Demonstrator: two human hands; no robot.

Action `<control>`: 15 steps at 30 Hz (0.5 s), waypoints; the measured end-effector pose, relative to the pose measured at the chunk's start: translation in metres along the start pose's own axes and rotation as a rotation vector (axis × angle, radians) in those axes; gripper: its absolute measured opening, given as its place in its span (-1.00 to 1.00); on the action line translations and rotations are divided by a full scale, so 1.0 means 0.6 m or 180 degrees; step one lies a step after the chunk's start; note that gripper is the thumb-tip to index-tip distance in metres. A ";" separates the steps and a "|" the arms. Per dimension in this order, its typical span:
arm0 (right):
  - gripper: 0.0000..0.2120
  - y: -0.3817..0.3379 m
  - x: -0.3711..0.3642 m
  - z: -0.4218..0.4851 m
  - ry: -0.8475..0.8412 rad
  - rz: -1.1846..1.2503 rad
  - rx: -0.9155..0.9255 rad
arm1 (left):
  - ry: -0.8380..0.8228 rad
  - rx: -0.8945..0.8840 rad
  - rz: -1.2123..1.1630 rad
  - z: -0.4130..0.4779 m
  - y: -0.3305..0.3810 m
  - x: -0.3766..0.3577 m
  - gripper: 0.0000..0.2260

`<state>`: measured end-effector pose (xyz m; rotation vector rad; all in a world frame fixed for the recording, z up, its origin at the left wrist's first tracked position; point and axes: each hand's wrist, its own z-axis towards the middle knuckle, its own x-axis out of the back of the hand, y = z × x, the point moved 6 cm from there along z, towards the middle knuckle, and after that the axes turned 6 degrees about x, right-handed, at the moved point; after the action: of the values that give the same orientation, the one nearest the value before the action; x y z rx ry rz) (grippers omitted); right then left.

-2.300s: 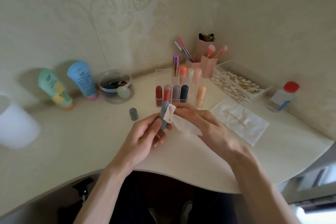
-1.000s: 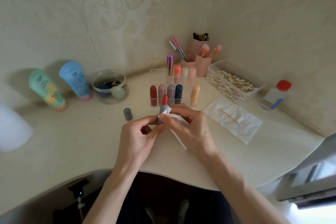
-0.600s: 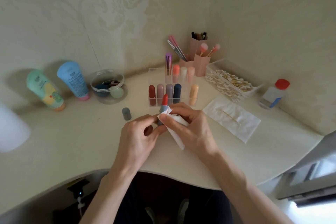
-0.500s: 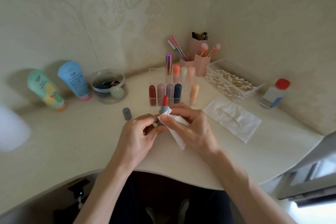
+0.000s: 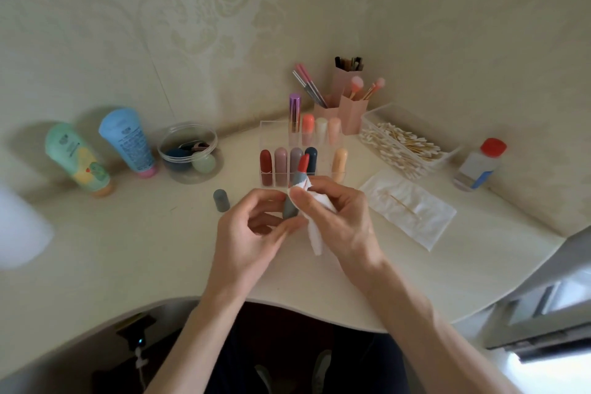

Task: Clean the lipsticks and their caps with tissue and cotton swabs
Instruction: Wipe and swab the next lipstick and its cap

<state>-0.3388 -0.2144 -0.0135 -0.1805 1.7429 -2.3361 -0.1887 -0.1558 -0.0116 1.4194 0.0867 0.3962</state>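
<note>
Grey-blue plastic lipstick tube (image 5: 290, 209), coral bullet (image 5: 303, 162) exposed, is held above the cream tabletop (image 5: 144, 249), left grip (image 5: 252, 233) pinching its base, right grip (image 5: 342, 217) clenching folded white tissue (image 5: 315, 233) against its collar. Rubbing higher could smear or snap the bullet.

Both bare forearms come in from the lower edge, the left from 7 o'clock and the right from 5 o'clock, meeting near centre. The left hand (image 5: 252, 230) grips the lipstick (image 5: 290, 209) base with curled fingers. The right hand (image 5: 340, 217), at its 3 o'clock, pinches tissue (image 5: 315, 233) round the tube.
</note>
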 end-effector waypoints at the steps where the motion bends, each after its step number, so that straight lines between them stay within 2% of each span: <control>1: -0.88 0.001 0.001 -0.001 0.0027 0.0055 -0.0060 | 0.0227 -0.0131 0.0131 -0.003 0.005 0.000 -0.68; 4: -0.84 0.004 0.002 -0.003 0.0063 0.0188 -0.0193 | 0.0563 -0.0352 0.0419 -0.010 0.016 -0.005 -0.71; 6: -0.83 0.004 0.002 -0.003 0.0049 0.0201 -0.0203 | 0.0536 -0.0228 0.0327 -0.009 0.011 -0.006 -0.78; 11: -0.82 0.001 -0.002 -0.006 -0.0113 0.0357 -0.0208 | -0.0064 0.0116 -0.0407 0.004 -0.010 -0.009 -0.82; 15: -0.80 0.000 -0.006 -0.006 -0.0319 0.0344 -0.0249 | -0.0532 0.0003 -0.0318 0.008 -0.014 -0.012 -0.80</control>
<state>-0.3360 -0.2101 -0.0147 -0.2070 1.7517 -2.1474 -0.1924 -0.1634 -0.0201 1.4376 0.0218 0.1942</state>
